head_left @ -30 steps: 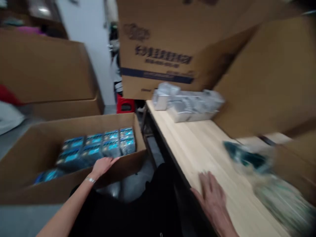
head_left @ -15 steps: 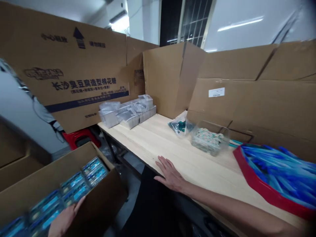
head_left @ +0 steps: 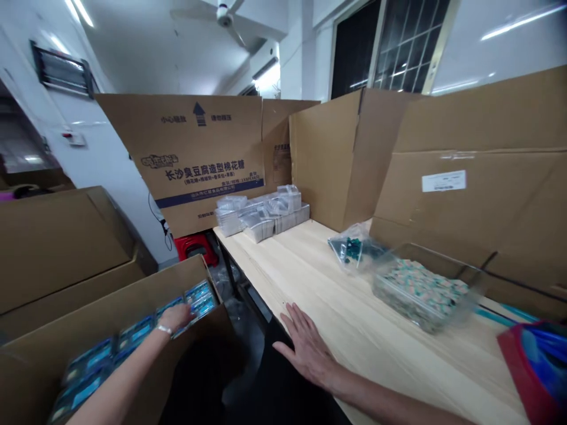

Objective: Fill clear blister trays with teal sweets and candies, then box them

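My left hand (head_left: 176, 317) is lowered into the open cardboard box (head_left: 163, 282), over the rows of blue-printed clear packs (head_left: 201, 298). Its fingertips meet the packs near the box's right end and are partly hidden, so I cannot tell whether they grip one. On the pale wooden table (head_left: 283, 265), close to the front edge, my right hand (head_left: 308, 348) lies flat with its fingers stretched out, holding nothing.
Stacked clear plastic packaging (head_left: 266, 212) stands at the table's far left. A plastic bag with green pieces (head_left: 353, 249), a clear tub of small packets (head_left: 425, 289) and a red container (head_left: 518, 366) holding blue items line the right. Cardboard panels (head_left: 212, 147) rise behind. A red stool (head_left: 197, 248) stands beyond the box.
My view has swung right, then back slightly left and upward. My left hand has gone from the box's near rim to the packs inside. The right hand stays flat on the table.
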